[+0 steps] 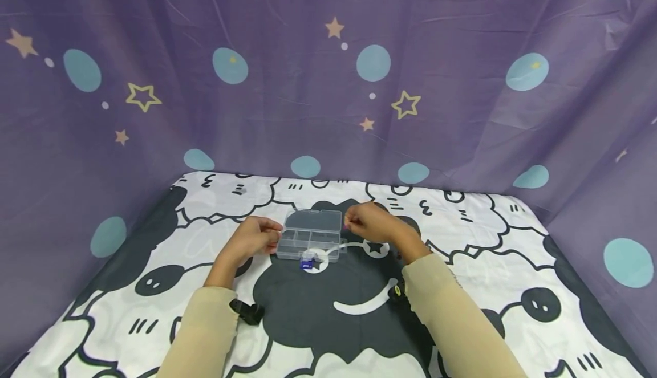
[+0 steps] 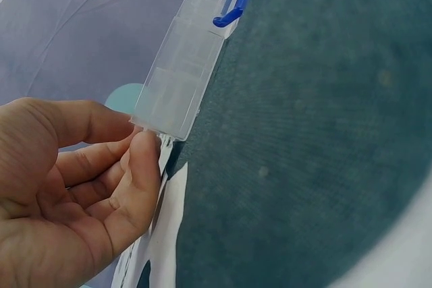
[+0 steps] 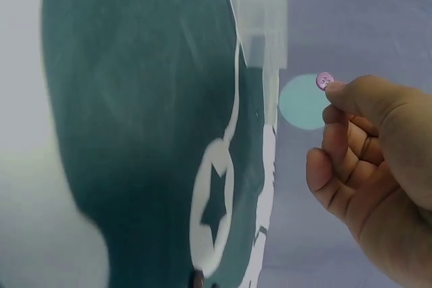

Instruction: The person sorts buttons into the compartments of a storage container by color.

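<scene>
A clear plastic compartment box lies on the patterned cloth, its lid swung open at the back. On its front side is a blue latch. My left hand grips the box's left end, with thumb and fingertips at the corner in the left wrist view. Between thumb and forefinger, my right hand pinches a small pink button with holes in it. That hand is raised beside the right edge of the open lid, apart from the box. What the compartments hold is too small to tell.
The cloth under the box is printed with black and white sheep. Behind it and at both sides hangs a purple curtain with stars and blue dots. A dark strap piece is at the left wrist.
</scene>
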`<state>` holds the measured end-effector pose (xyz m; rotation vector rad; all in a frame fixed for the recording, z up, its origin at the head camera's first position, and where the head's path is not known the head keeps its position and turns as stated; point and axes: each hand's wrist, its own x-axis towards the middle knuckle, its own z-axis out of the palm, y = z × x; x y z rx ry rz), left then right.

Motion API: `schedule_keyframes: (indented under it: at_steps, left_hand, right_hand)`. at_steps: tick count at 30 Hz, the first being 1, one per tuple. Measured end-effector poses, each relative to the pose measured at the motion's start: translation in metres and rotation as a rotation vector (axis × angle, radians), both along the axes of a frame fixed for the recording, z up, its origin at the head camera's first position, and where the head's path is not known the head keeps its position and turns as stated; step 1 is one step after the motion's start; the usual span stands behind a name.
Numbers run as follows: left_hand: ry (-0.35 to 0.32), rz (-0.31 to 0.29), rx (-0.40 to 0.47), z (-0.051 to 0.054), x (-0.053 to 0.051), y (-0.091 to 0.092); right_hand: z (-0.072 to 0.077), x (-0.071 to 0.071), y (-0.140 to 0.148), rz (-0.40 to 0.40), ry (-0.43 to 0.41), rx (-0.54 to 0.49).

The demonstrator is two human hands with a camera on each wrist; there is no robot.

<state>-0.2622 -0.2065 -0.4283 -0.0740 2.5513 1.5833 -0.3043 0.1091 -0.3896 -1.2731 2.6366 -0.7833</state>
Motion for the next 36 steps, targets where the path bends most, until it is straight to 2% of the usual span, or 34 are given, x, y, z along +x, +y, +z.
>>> schedule_keyframes:
  at_steps: [11,21,29,36]
  left_hand:
    - [0.004,-0.004,-0.007,0.001,0.001,0.0]
    - [0.004,-0.001,-0.015,0.001,0.002,0.001]
    - [0.002,0.0,-0.021,0.002,0.001,0.001]
    - [0.0,-0.004,-0.018,0.001,0.001,0.001]
  right_hand:
    - [-0.007,0.001,-0.016,0.021,0.028,0.034]
    - [-0.013,0.001,-0.023,0.027,0.019,0.035]
    - [-0.008,0.004,-0.017,0.022,0.024,0.039]
    - [-0.003,0.007,-0.002,-0.023,0.033,0.026]
